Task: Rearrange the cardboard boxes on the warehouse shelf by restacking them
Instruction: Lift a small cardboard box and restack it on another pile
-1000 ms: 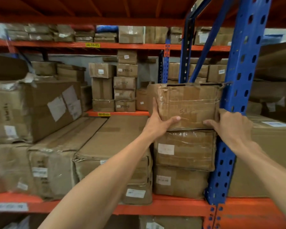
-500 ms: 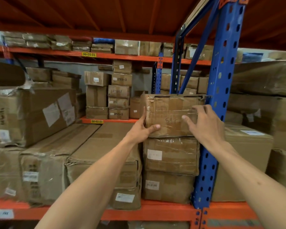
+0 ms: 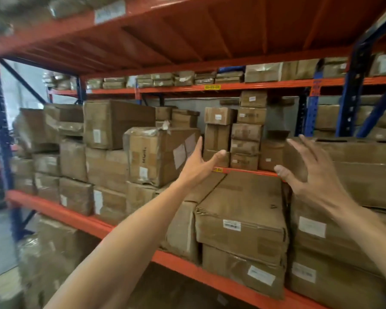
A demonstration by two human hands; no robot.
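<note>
My left hand (image 3: 198, 167) is raised with fingers spread and holds nothing; it hovers just right of a big taped cardboard box (image 3: 158, 156) with white labels. My right hand (image 3: 311, 175) is also open and empty, fingers apart, in front of the left end of the top box (image 3: 366, 172) of a stack at the right. Between the two hands, lower down, lies a long flat box (image 3: 241, 204) on another flat box (image 3: 243, 264).
The orange shelf beam (image 3: 76, 217) runs along the front, an orange deck overhead. Several small boxes (image 3: 245, 132) are stacked on the rack behind. More boxes (image 3: 107, 123) fill the left. A blue upright (image 3: 0, 134) stands far left.
Both hands have let go of the top box and opened in the air. My view has swung left, so the stack now sits at the right edge.
</note>
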